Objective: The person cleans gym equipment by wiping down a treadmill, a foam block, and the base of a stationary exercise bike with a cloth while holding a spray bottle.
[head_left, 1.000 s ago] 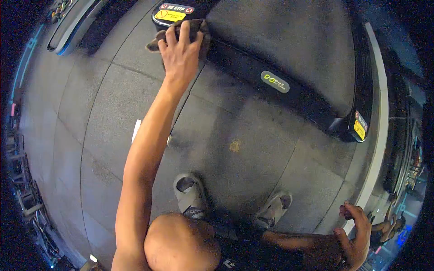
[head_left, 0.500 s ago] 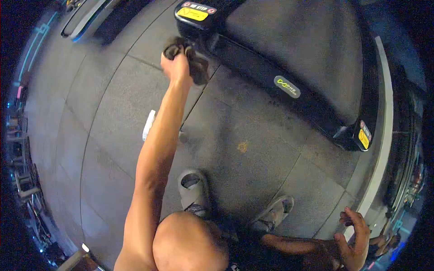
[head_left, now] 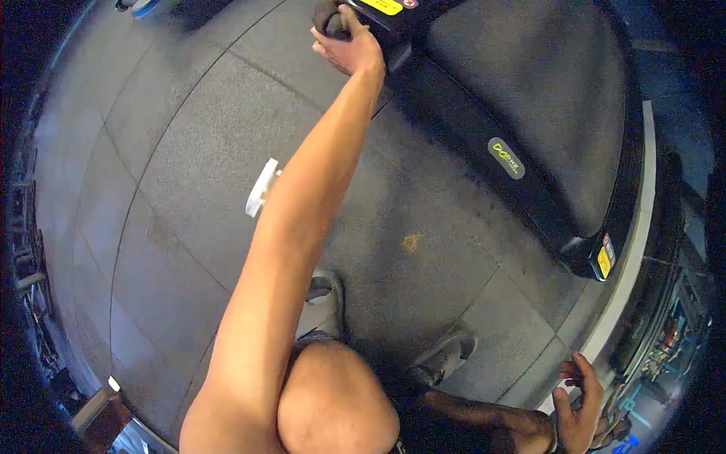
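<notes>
Up at top edge of view, in L hand (head_left: 352,49): dark cloth (head_left: 330,19), wadded btwn thumb and fingers, poking out on upper-left side. Clamped firmly on cloth, just beside black end cap (head_left: 393,26) of treadmill (head_left: 522,83), nr yellow sticker (head_left: 384,5); can't tell if cloth touches cap. Down at lower R, R hand (head_left: 581,401) w/ fingers curled, thumb apart from them, nr white strip (head_left: 616,303). On floor (head_left: 227,113) next to L forearm (head_left: 310,189), small white object; lower down, grey shoes (head_left: 321,310). Vs 0.5 s ago: moved up beside cap, from below and clear of it; cloth now at hand's upper left, not trailing down at its R. Vs 1.0 s ago: no longer spread under splayed fingers just below sticker.
</notes>
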`<state>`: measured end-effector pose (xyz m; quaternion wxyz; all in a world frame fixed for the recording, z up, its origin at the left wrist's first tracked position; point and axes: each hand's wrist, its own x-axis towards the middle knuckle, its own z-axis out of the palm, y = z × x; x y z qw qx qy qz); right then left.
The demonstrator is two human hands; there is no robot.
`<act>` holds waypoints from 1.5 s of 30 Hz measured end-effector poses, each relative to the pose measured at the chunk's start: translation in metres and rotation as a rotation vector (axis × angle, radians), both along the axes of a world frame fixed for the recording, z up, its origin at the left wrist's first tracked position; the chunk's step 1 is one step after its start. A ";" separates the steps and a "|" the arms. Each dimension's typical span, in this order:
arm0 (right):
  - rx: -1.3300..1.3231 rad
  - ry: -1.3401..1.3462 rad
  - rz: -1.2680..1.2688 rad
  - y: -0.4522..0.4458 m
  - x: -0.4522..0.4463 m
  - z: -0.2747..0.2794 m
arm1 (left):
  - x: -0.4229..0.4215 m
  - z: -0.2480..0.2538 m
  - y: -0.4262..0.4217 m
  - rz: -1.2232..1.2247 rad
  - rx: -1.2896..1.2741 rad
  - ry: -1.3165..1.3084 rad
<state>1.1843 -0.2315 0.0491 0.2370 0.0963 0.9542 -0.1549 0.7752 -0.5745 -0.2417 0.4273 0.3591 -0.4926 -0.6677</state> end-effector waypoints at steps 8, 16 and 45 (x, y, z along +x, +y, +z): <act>-0.016 0.002 -0.025 0.002 0.002 -0.001 | -0.004 -0.075 -0.013 -0.194 0.515 -0.060; -0.017 -0.015 0.000 -0.019 -0.003 0.003 | 0.023 -0.098 0.050 -0.280 0.827 -0.098; 0.078 0.355 0.264 -0.036 -0.010 -0.040 | 0.297 0.097 0.201 -2.222 0.896 -0.027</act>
